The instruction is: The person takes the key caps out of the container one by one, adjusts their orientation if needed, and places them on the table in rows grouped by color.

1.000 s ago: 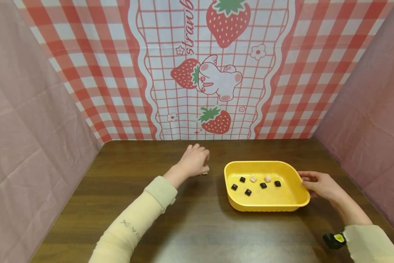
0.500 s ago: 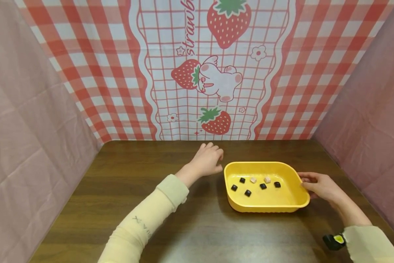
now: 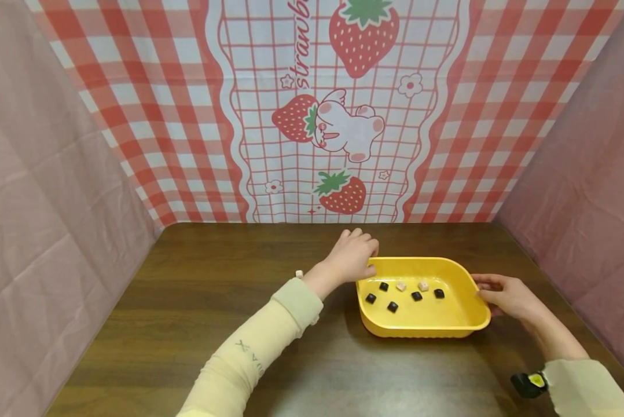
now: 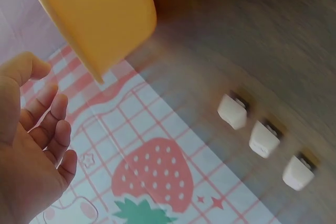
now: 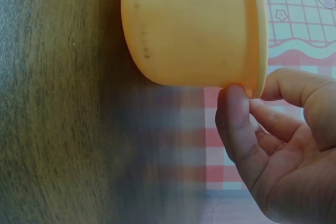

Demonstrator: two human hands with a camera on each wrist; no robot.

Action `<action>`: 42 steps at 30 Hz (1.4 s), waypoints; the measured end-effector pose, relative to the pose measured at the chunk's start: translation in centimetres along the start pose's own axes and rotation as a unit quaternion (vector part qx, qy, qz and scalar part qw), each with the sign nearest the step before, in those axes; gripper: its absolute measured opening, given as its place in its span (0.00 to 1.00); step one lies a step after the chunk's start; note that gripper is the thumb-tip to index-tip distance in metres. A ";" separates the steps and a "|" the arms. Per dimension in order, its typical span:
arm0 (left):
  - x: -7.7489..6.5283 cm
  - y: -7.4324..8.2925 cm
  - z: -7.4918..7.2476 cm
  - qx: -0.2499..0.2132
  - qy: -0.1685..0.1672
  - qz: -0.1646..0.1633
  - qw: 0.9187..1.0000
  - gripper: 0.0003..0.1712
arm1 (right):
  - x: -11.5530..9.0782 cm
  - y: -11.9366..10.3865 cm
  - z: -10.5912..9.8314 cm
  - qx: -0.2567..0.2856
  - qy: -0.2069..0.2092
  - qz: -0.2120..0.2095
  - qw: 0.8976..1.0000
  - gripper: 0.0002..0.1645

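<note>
A yellow plastic tub sits on the table, with several black keycaps and two cream keycaps spread over its floor. My left hand is over the tub's left rim, fingers curled. In the left wrist view the left thumb is bent above the curled fingers; I cannot tell whether something is pinched there. My right hand grips the right end of the tub, its thumb and fingers at the rim in the right wrist view. Three white keycaps stand in a row on the table.
The dark wooden table meets a strawberry-patterned cloth hung at the back. Pink cloths hang at both sides. One white keycap shows just behind the left wrist; the arm hides the table beyond.
My left hand has moved right, from above a keycap on the table to the tub's left rim. A white keycap has come into sight behind the wrist. The right hand keeps its grip.
</note>
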State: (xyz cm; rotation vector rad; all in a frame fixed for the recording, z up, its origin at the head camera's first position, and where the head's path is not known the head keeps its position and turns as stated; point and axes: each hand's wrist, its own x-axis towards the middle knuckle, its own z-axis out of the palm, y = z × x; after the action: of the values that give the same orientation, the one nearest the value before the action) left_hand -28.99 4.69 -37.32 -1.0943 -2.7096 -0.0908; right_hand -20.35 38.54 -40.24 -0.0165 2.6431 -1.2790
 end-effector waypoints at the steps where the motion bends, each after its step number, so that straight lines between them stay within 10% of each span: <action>1: 0.2 0.2 0.1 0.001 -0.002 0.002 1.000 0.14 | 0.0 0.0 0.0 -0.001 -0.001 0.000 1.000 0.34; 42: 3.9 6.5 5.1 0.064 -0.083 0.050 0.993 0.19 | -0.1 0.0 -0.1 -0.003 0.001 -0.005 1.000 0.35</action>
State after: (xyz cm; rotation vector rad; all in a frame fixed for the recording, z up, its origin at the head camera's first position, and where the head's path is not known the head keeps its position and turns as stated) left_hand -28.15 12.74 -41.59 -1.2471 -2.7524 0.1962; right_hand -20.30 38.58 -40.18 -0.0287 2.6519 -1.2733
